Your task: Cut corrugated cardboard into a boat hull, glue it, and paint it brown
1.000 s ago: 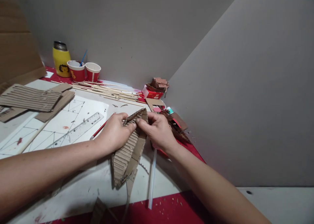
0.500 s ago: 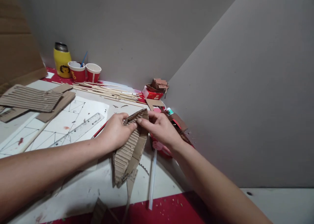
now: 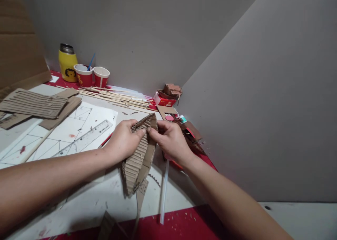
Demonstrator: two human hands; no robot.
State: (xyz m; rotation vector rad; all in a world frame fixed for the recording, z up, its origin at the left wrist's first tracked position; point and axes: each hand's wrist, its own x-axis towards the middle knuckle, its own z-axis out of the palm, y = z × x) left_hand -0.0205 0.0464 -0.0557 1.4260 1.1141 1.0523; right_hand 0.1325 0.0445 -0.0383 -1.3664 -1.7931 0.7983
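Observation:
A folded piece of corrugated cardboard (image 3: 138,162), pointed at its lower end and with ridges bared on one face, is held up between both hands. My left hand (image 3: 125,138) is closed on its left edge, thumb lying on the ridges. On the upper right edge, my right hand (image 3: 171,138) pinches the cardboard between thumb and fingers. Below my right hand a translucent glue stick (image 3: 164,194) points down over the table; its upper end is hidden. A thin cardboard strip (image 3: 140,196) lies under the held piece.
Left of the hands lie a clear ruler (image 3: 84,138), a drawn paper sheet (image 3: 105,110) and cardboard pieces (image 3: 34,103). Wooden sticks (image 3: 118,98) stretch along the back. A yellow bottle (image 3: 67,64) and two paper cups (image 3: 101,77) stand by the grey wall (image 3: 158,33).
The cardboard has tilted and shifted slightly, its lower tip a little higher. My right fingers have slid slightly down and left along its edge. Both hands still hold it.

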